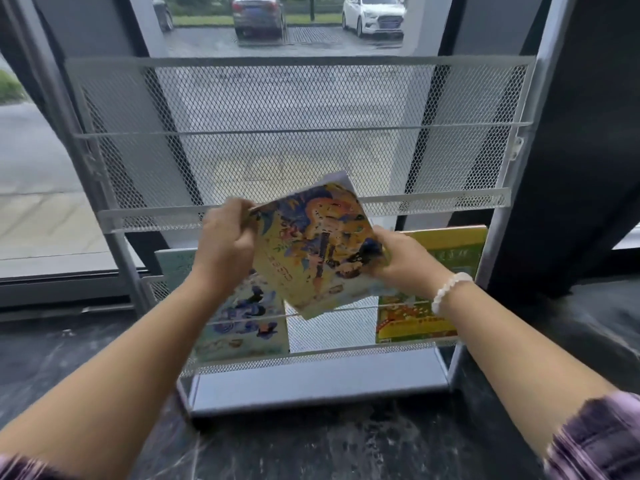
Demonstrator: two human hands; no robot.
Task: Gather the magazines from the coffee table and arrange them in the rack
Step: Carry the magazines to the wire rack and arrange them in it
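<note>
- Rack [298,131]: white mesh, tiered, standing straight ahead of my grip against the window. Upper tiers beyond my hands hold nothing; only the lowest tier, below and behind my hands, is stocked. Filling from the bottom, by the look of it.
- Floor [311,448]: dark, marbled, under my forearms. The rack's base sits on it. No bench in view, so the gathering end of the job can't be judged from here.
- Magazine in hand [311,247]: bright yellow-and-blue cover, tilted, its top corner leaning away to the right, held in front of the lowest tier's rail, not yet in a slot. Pale edges behind it suggest more than one copy; can't say for sure.
- Blue-toned magazine [242,323]: shelved below my left grip, upright behind the rail.
- Green-yellow magazine [433,282]: shelved just beyond my right grip, also upright. A gap lies between the two, right under what I hold — likely the reason I'm centred here.
- Left hand [225,244]: clenched on the magazine's upper left edge, steering the tilt.
- Right hand [398,261]: grasping the lower right edge, taking the weight.
- Bracelet [450,289]: white beads on my right wrist.
</note>
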